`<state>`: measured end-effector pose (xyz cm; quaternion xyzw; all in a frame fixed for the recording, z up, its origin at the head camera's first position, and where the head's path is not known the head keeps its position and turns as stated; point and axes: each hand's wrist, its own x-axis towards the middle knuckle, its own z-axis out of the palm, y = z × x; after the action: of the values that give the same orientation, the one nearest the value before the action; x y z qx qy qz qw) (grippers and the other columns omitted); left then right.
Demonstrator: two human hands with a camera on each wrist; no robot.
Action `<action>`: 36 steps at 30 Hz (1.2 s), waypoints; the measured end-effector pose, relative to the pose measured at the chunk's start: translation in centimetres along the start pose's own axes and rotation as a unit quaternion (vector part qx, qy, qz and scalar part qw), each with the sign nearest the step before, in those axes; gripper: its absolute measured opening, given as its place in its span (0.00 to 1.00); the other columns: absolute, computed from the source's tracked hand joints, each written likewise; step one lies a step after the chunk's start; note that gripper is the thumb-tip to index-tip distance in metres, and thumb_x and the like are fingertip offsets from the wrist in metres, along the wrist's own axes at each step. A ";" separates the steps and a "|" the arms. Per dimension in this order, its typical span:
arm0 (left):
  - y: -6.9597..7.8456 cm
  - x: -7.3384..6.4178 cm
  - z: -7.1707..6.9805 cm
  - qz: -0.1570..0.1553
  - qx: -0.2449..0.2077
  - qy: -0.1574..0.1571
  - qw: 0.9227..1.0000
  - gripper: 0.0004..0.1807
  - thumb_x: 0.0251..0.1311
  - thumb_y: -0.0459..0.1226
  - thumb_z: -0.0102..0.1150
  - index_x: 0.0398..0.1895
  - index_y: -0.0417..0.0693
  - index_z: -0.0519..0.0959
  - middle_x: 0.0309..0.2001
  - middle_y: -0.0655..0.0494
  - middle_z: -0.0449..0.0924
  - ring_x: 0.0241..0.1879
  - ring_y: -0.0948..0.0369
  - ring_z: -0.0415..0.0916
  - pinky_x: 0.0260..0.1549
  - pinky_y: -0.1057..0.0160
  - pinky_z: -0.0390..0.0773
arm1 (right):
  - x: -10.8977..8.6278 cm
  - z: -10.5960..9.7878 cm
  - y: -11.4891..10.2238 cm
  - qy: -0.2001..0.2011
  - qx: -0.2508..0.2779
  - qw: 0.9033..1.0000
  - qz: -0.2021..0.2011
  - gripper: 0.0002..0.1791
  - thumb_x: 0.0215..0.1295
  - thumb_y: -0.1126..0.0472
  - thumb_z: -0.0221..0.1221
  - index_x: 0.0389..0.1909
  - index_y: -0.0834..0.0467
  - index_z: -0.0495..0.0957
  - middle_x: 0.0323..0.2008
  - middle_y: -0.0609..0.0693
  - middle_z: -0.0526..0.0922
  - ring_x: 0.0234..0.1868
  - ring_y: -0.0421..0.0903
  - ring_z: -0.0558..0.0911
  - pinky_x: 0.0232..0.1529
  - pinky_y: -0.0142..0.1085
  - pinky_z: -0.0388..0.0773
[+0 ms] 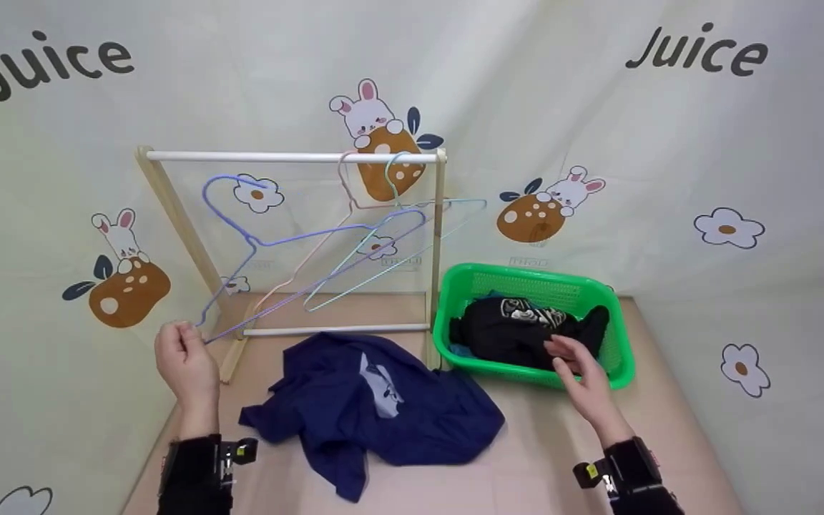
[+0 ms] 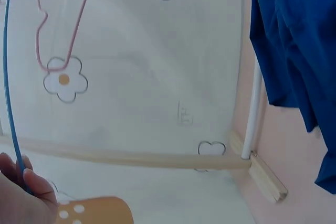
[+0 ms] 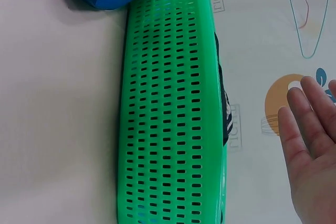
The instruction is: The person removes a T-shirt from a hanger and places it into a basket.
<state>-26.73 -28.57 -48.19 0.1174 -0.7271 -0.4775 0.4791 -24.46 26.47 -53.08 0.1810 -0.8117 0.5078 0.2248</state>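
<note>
My left hand (image 1: 189,361) grips one lower corner of a blue-purple clothes hanger (image 1: 305,236), which is held up in front of the rack. In the left wrist view, fingers (image 2: 35,184) close round the hanger's wire (image 2: 9,87). A dark blue garment (image 1: 426,415) with a grey-white print lies crumpled on the table between the hands. My right hand (image 1: 584,379) hovers over the near rim of a green basket (image 1: 616,336), its fingers loosely extended and holding nothing. Inside the basket is black clothing (image 1: 498,336) with a white print.
A wooden rack with a white top bar (image 1: 254,156) stands at the back left. A pink hanger (image 1: 312,250) and a mint-green hanger (image 1: 383,270) hang near its right end. Printed curtain (image 1: 669,157) surrounds the table (image 1: 541,458).
</note>
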 end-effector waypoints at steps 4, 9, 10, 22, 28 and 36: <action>-1.0 0.5 -1.1 -0.054 -0.004 0.014 0.998 0.10 0.71 0.28 0.42 0.30 0.32 0.67 0.28 0.58 0.62 0.32 0.66 0.59 0.38 0.68 0.57 | -0.1 0.3 0.1 -0.002 -0.002 1.000 0.007 0.19 0.67 0.77 0.54 0.59 0.74 0.71 0.51 0.67 0.81 0.49 0.66 0.79 0.46 0.23 0.71; -2.3 0.8 -2.5 -0.140 -0.033 0.026 0.989 0.12 0.76 0.36 0.40 0.30 0.44 0.66 0.31 0.57 0.63 0.33 0.65 0.61 0.39 0.67 0.58 | -0.3 0.5 0.2 -0.008 -0.002 1.000 0.022 0.19 0.68 0.76 0.55 0.60 0.72 0.72 0.51 0.65 0.82 0.50 0.64 0.79 0.46 0.23 0.71; -2.6 0.8 -2.7 -0.155 -0.038 0.028 0.987 0.12 0.76 0.37 0.39 0.30 0.45 0.66 0.31 0.57 0.63 0.34 0.65 0.61 0.39 0.67 0.58 | -0.4 0.6 0.2 -0.009 -0.002 1.000 0.023 0.19 0.68 0.76 0.55 0.60 0.73 0.72 0.51 0.65 0.82 0.50 0.64 0.79 0.46 0.24 0.71; -2.9 2.5 -3.1 -0.192 0.033 -0.004 0.981 0.15 0.77 0.44 0.38 0.36 0.44 0.68 0.33 0.53 0.61 0.34 0.64 0.60 0.39 0.64 0.57 | -0.4 0.9 0.2 -0.015 -0.004 1.000 -0.003 0.19 0.67 0.76 0.55 0.59 0.71 0.73 0.49 0.65 0.83 0.49 0.64 0.80 0.46 0.25 0.72; -0.8 4.3 -1.1 -0.137 0.079 -0.015 0.987 0.16 0.77 0.43 0.41 0.43 0.37 0.72 0.35 0.57 0.64 0.38 0.65 0.59 0.42 0.66 0.57 | -0.4 2.0 -0.1 -0.030 0.006 1.000 -0.008 0.19 0.67 0.76 0.56 0.58 0.71 0.73 0.49 0.65 0.83 0.49 0.63 0.80 0.45 0.27 0.74; 0.9 5.1 1.0 -0.052 0.109 -0.013 0.993 0.15 0.76 0.39 0.44 0.42 0.32 0.74 0.33 0.51 0.67 0.39 0.58 0.62 0.42 0.64 0.58 | -0.7 4.1 -0.2 -0.068 0.022 0.997 0.008 0.19 0.67 0.75 0.57 0.59 0.70 0.73 0.51 0.64 0.82 0.52 0.62 0.79 0.45 0.36 0.77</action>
<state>-29.90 -30.76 -44.59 0.2005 -0.7742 -0.4207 0.4283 -24.50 22.76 -54.89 0.2137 -0.8151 0.5139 0.1610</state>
